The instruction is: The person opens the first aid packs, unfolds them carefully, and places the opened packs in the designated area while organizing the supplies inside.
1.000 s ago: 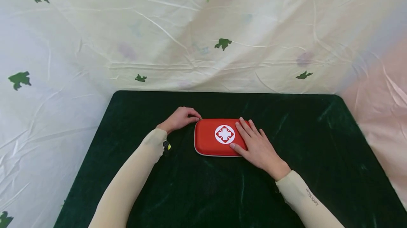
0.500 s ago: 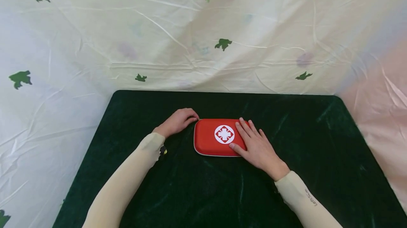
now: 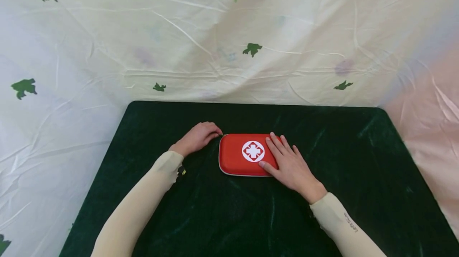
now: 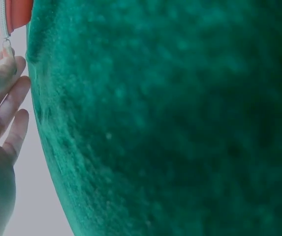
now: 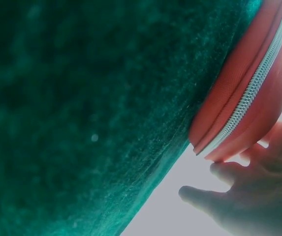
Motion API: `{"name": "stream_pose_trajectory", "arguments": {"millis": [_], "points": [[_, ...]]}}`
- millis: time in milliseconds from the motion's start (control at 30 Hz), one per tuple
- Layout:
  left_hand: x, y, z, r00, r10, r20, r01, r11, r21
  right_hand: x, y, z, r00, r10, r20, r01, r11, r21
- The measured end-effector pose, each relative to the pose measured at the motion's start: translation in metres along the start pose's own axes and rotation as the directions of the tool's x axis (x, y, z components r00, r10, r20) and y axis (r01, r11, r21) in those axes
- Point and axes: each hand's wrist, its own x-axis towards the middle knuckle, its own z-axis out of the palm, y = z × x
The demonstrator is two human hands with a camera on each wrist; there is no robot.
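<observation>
Silver metal of a small zipper pull [image 4: 7, 43] shows between the thumb and a fingertip of the person's left hand [image 3: 198, 136], which pinch it narrowly, the other fingers lying loosely beside them. The fingers of the right hand [image 3: 291, 167] are straight and spread wide, resting across the right end of a red, rounded, hard-looking zip case [image 3: 233, 160], the thumb just beside a round white emblem [image 3: 253, 151] with a red figure and a white cross. Along the case's side runs a silvery zipper [image 5: 246, 101], and the pull sits at its far left corner. The case lies flat between the two hands, on a table [image 3: 233, 217] covered in dark green, velvety cloth. Further out, cream-coloured, close-fitting sleeves reach to both wrists: the left sleeve [image 3: 138, 205] has a small black-and-yellow object [image 3: 181, 171] at its cuff, the right sleeve [image 3: 333, 213] bears small dark handwriting. Behind the table hangs a creased, cream fabric backdrop [image 3: 172, 46] printed with green shapes and leaves, turning pinkish at the right
</observation>
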Motion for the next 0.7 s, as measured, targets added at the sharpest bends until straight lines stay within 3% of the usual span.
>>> {"name": "stream_pose_trajectory", "arguments": {"millis": [367, 700], "points": [[-0.010, -0.002, -0.002, 0.996, 0.074, -0.047, -0.074, 0.997, 0.013, 0.001, -0.003, -0.002, 1.000, 0.002, 0.005, -0.002, 0.999, -0.034], [-0.020, 0.002, -0.004, 0.998, 0.052, -0.031, -0.051, 0.998, 0.039, 0.001, -0.004, -0.003, 1.000, -0.015, 0.020, 0.016, 0.999, -0.048]]}}
